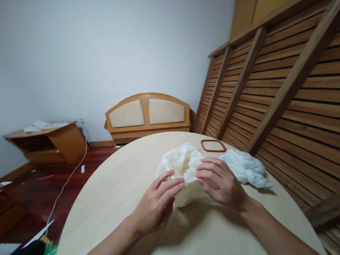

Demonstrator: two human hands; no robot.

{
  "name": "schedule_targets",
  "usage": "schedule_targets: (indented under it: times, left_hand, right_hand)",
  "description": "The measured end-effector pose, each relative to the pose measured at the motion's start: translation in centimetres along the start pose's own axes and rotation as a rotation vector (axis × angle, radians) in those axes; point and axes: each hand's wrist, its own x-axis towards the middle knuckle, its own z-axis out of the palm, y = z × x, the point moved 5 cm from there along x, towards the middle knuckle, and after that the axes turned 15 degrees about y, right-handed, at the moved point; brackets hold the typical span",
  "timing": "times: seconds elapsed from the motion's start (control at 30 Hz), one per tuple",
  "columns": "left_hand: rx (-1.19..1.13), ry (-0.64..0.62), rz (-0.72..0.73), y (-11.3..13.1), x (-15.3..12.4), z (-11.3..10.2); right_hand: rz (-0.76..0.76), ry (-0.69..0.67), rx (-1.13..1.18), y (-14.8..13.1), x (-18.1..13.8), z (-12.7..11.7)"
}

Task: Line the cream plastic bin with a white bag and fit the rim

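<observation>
A slatted bed frame leans on edge against the wall to the right of the round table. It is tilted, probably so it takes up less floor. The table fills the lower middle of the view, and its pale top bears everything the hands work on.

Beyond the table's far edge a headboard stands upright on the floor against the white wall. Left of the table and well apart from it, a low cabinet sits by the same wall, with a cable trailing across the dark floor towards it.

A white plastic bag rests on the table top, right of centre and towards the far edge. It is crumpled, with its mouth puffed upward. A second bag, also crumpled, lies on the table touching its right side, left loose with nothing holding it.

The left hand is half closed, its fingertips on top of the bag's near edge and the thumb tucked below, pinching the film. The right hand curls over the same edge just beside it, fingers bent down onto the plastic. The bag seems to be held this way because thin film slips, so two close pinches keep the edge taut while the table carries the rest.

A brown ring lies flat at the table's far edge, just behind the bags.
</observation>
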Motion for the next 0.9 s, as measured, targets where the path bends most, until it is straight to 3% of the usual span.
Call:
schedule_targets:
  times: [0.27, 0.63, 0.9]
  left_hand:
    - [-0.024, -0.010, 0.033, 0.1, 0.3, 0.0]
    - [0.054, 0.054, 0.055, 0.7, 0.3, -0.2]
    - [0.084, 0.061, 0.070, 0.8, 0.6, -0.2]
  right_hand:
    - [-0.064, -0.070, 0.014, -1.4, 0.1, 0.7]
    - [-0.037, 0.004, 0.024, -0.6, 0.5, -0.2]
    - [-0.036, -0.078, 0.024, -1.6, 0.2, 0.8]
